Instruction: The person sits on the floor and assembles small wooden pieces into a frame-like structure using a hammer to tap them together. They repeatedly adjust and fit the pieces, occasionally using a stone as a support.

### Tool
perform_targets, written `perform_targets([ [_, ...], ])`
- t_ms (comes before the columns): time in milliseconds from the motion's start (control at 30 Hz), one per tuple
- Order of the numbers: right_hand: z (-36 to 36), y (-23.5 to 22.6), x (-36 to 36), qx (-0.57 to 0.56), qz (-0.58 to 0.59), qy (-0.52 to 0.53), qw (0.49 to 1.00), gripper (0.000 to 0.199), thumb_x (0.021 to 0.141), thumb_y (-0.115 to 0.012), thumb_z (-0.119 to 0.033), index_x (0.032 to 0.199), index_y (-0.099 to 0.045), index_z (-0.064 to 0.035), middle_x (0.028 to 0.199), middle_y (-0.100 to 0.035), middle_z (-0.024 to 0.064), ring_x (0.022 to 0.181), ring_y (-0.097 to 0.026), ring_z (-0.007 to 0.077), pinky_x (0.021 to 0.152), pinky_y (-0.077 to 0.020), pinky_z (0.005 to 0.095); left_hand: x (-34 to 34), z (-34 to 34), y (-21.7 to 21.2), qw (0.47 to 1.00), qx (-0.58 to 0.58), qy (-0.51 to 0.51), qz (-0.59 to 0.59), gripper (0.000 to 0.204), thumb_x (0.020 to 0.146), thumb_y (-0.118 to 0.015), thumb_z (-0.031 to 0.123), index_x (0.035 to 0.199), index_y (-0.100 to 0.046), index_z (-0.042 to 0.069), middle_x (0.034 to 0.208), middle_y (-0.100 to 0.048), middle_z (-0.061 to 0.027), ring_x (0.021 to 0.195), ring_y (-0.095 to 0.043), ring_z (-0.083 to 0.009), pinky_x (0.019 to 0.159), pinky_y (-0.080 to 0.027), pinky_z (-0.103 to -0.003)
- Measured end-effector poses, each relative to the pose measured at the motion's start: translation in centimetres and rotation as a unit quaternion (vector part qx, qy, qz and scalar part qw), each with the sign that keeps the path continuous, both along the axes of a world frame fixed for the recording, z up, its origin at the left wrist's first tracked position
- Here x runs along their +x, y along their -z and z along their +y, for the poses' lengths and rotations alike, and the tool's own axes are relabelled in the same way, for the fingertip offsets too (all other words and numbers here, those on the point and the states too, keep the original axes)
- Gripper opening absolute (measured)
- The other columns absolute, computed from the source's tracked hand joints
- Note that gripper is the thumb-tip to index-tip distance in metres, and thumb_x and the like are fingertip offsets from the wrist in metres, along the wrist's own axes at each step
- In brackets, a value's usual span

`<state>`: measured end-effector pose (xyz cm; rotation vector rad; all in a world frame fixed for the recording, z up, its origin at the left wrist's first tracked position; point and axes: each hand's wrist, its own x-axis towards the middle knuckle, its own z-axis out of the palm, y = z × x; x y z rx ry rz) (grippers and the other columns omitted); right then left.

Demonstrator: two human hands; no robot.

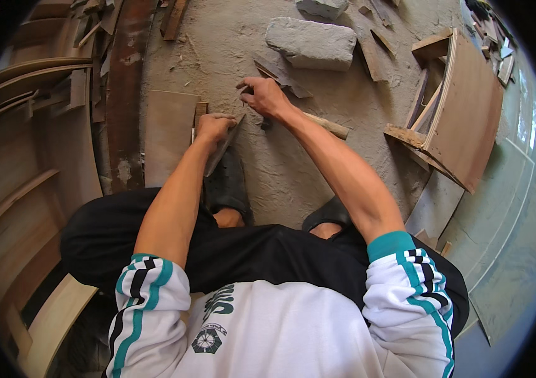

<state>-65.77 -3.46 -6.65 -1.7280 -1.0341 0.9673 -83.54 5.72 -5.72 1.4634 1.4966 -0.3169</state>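
My left hand (216, 128) is closed on the upper end of a thin wooden board (222, 151), which stands tilted beside my left foot. Just left of it, a flat plywood panel (168, 129) and a small wooden block (201, 108) lie on the ground. My right hand (264, 96) hovers farther out to the right, thumb and fingers pinched together; whatever sits between them is too small to name. Under my right forearm lies what looks like a hammer, with a pale wooden handle (327, 126) and a dark head near my wrist.
A pale stone block (310, 43) rests beyond my right hand, with wood scraps (372, 58) around it. On the right stands a curved plywood frame (466, 110), near glass sheets (507, 208). Curved wooden pieces (35, 138) are stacked at left beside a rusty beam (126, 94).
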Motion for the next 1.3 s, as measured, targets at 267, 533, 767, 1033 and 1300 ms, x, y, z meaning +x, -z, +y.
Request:
perform_targets([
  [267,-1.2,2.1,-1.8,0.004,-0.005,0.029,1.0,0.022,0.084,-0.073,-0.01,0.105,-0.07,-0.0025,0.096,-0.074,0.0152,0.091,-0.072,0.0268,0.079,-0.0552,0.0357,0.6,-0.5,-1.1,0.999,-0.038,-0.035,0.007,0.025,0.079,-0.079,0.017,0.101,-0.078,0.006,0.1,-0.074,-0.0082,0.089,-0.065,-0.0171,0.077,-0.05,-0.031],
  [533,-2.0,2.1,-2.5,-0.007,0.012,0.049,0.999,0.021,0.085,-0.073,-0.011,0.104,-0.071,-0.0034,0.094,-0.074,0.0147,0.087,-0.073,0.0251,0.076,-0.0547,0.0343,-1.3,-1.4,0.3,0.997,0.029,-0.002,-0.066,0.025,0.08,-0.079,0.022,0.096,-0.076,0.003,0.092,-0.074,-0.0075,0.081,-0.065,-0.0157,0.076,-0.051,-0.03],
  [767,-2.1,2.0,-3.4,-0.016,-0.001,0.055,0.998,0.019,0.086,-0.071,-0.012,0.103,-0.07,-0.0035,0.093,-0.074,0.0156,0.089,-0.073,0.0274,0.076,-0.0548,0.0357,-0.8,-1.8,-0.5,0.991,0.059,0.002,-0.117,0.02,0.083,-0.077,0.017,0.097,-0.075,0.003,0.094,-0.073,-0.0062,0.086,-0.065,-0.0138,0.078,-0.05,-0.028],
  [1033,-2.7,2.1,-4.2,0.02,-0.012,0.038,0.999,0.019,0.087,-0.07,-0.013,0.103,-0.065,-0.0036,0.091,-0.072,0.0187,0.088,-0.071,0.0335,0.076,-0.0546,0.0398,-0.7,-1.9,-0.4,0.989,0.082,0.026,-0.117,0.019,0.083,-0.074,0.014,0.098,-0.077,0.003,0.09,-0.075,-0.0069,0.082,-0.067,-0.015,0.077,-0.052,-0.03],
  [1300,-2.6,2.2,-4.5,0.019,-0.049,0.017,0.998,0.021,0.088,-0.066,-0.015,0.104,-0.056,-0.0054,0.089,-0.069,0.0243,0.09,-0.065,0.0449,0.075,-0.0522,0.0507,-0.2,-2.0,-0.8,0.983,0.144,0.076,-0.088,0.024,0.083,-0.07,0.019,0.1,-0.078,0.004,0.091,-0.075,-0.0124,0.084,-0.07,-0.0191,0.079,-0.052,-0.031],
])
